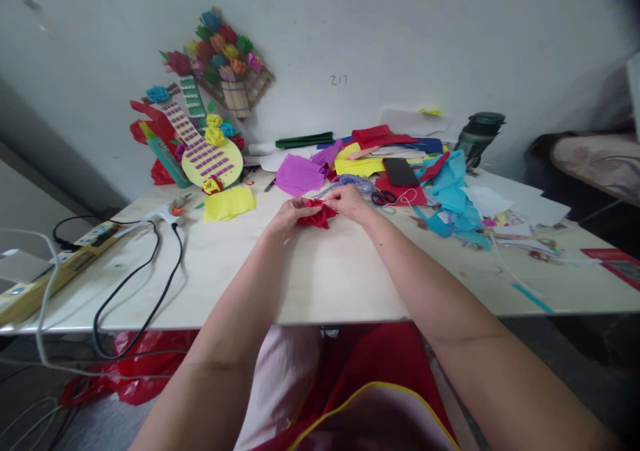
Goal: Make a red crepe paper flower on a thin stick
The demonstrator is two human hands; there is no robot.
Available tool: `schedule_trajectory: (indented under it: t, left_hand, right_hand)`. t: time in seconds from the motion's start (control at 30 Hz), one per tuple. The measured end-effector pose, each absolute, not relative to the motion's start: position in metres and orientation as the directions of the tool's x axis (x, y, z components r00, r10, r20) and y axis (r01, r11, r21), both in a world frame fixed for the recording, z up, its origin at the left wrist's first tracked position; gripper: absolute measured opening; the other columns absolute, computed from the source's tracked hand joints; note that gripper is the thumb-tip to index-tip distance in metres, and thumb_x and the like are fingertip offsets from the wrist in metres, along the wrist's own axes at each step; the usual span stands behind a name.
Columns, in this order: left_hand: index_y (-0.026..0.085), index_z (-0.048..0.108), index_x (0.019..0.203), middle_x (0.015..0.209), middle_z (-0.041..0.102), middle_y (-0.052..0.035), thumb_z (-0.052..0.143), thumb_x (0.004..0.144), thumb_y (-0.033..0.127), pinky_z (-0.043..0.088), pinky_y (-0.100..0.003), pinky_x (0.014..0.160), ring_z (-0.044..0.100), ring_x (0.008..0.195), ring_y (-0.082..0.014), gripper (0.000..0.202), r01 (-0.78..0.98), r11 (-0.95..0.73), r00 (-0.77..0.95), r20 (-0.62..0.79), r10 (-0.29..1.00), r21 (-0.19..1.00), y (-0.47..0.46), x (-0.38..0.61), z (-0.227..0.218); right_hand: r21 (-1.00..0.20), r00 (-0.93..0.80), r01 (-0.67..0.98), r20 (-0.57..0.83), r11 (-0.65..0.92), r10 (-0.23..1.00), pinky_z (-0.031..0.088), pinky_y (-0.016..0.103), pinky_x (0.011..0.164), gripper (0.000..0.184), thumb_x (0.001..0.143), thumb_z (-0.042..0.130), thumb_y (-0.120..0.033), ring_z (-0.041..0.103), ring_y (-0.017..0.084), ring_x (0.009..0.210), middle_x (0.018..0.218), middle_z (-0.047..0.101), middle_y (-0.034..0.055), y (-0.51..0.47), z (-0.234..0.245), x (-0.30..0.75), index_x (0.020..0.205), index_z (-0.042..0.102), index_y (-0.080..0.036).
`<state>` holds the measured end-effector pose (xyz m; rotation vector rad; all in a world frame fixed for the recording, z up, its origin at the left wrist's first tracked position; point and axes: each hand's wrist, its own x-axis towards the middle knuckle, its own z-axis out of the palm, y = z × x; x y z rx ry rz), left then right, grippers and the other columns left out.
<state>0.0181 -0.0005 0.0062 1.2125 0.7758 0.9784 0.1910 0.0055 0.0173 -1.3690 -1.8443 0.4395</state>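
Observation:
A red crepe-paper flower (pixel 321 217) is held low over the middle of the table. My left hand (pixel 293 215) grips it from the left, fingers closed round its base. From the right, my right hand (pixel 348 202) is closed in a pinch at the flower's upper edge; whatever lies between those fingertips is too small to make out. Just behind my hands lies a loose bundle of bluish-purple cord (pixel 353 183). Black-handled scissors (pixel 384 197) rest on red paper to the right of it.
Purple paper (pixel 300 174), a phone (pixel 400 171) and blue crepe paper (pixel 450 184) lie along the back. A dark bottle (pixel 483 137) stands at right. On the left are a glue gun (pixel 167 212), a power strip (pixel 80 261), yellow paper (pixel 230 204) and a guitar-shaped craft (pixel 213 164).

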Motion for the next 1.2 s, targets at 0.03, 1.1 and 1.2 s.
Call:
schedule_trajectory:
  t: [0.03,1.1,1.2]
  left_hand:
    - [0.011,0.066,0.073,0.065,0.067,-0.0049,0.084,0.053,0.021,0.049,-0.026,0.06,0.062,0.057,-0.0135,0.029,-0.191,0.06,0.397,0.021,0.918,0.98,0.0,0.018,0.006]
    - [0.013,0.061,0.07,0.064,0.064,-0.007,0.058,0.076,0.056,0.048,-0.029,0.054,0.06,0.057,-0.0176,0.043,-0.236,0.221,0.277,-0.152,0.949,0.946,0.01,0.022,0.004]
    - [0.014,0.059,0.069,0.061,0.062,-0.005,0.059,0.078,0.049,0.047,-0.027,0.053,0.059,0.055,-0.0163,0.036,-0.232,0.206,0.223,-0.154,0.962,0.95,0.011,0.024,0.003]
  right_hand:
    - [-0.669,-0.109,0.651,0.385,0.358,0.917,0.041,0.025,0.058,0.013,0.068,0.064,-0.021,0.056,0.014,0.061,0.061,0.066,0.0031,0.006,0.017,0.191,0.068,0.074,-0.014]
    - [-0.559,-0.157,0.717,0.451,0.416,0.879,0.041,0.025,0.065,0.013,0.07,0.061,-0.015,0.058,0.014,0.07,0.076,0.069,0.0031,0.009,0.014,0.193,0.073,0.073,-0.017]
    - [-0.546,-0.175,0.717,0.46,0.432,0.871,0.04,0.025,0.064,0.012,0.07,0.062,-0.016,0.057,0.013,0.069,0.076,0.069,0.0027,0.01,0.014,0.194,0.074,0.073,-0.017]
